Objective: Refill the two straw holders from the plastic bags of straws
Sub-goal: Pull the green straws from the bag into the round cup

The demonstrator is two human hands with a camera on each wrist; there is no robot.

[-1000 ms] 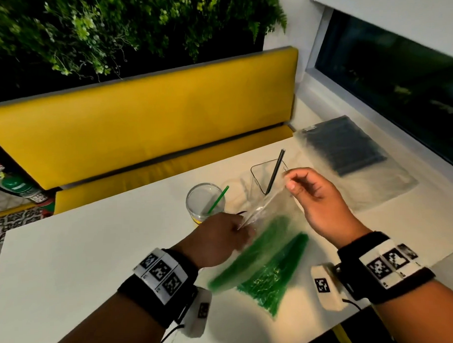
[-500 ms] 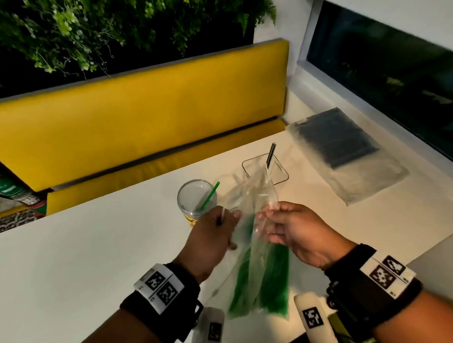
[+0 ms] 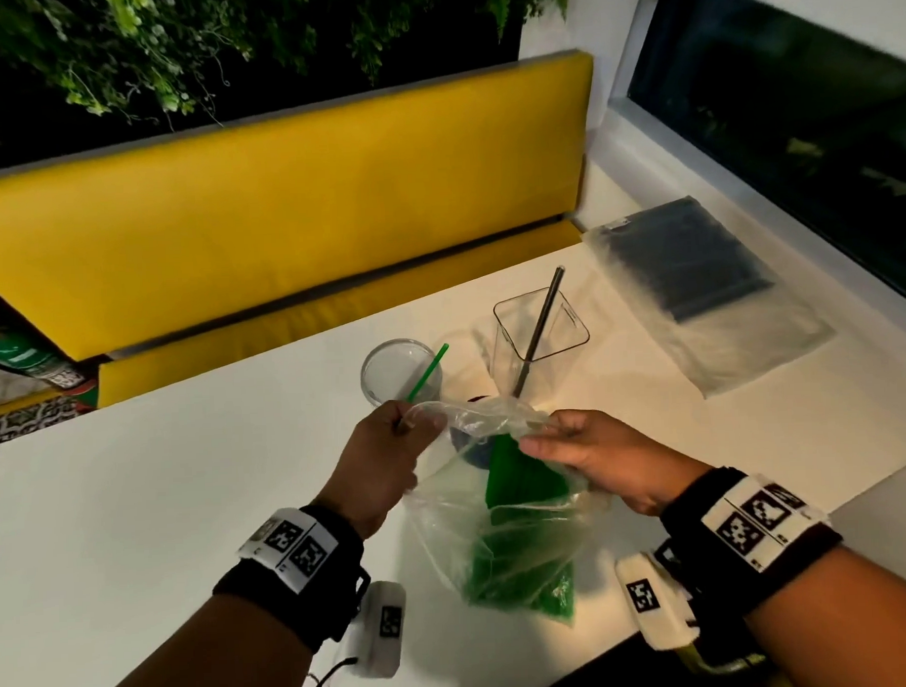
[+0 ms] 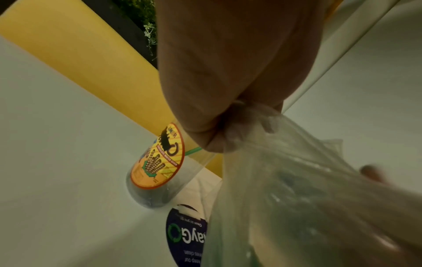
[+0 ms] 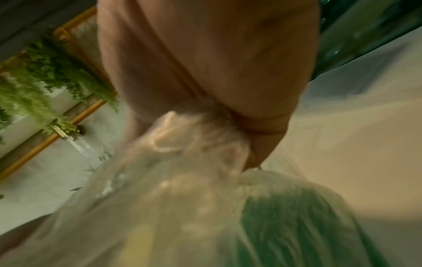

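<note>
Two hands pinch a clear bag of green straws (image 3: 520, 562) by its mouth, left hand (image 3: 381, 466) and right hand (image 3: 598, 456) apart, above the white table (image 3: 138, 508) near its front edge.

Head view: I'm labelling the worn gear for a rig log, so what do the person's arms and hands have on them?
Both forearms are bare, no sleeves. Each wrist carries a wide black band topped by a white strip printed with two square black-and-white code markers. Under each wrist hangs a small white rounded box bearing one more marker. Thin black cables trail from the left box. The left hand and right hand are ungloved.
</note>
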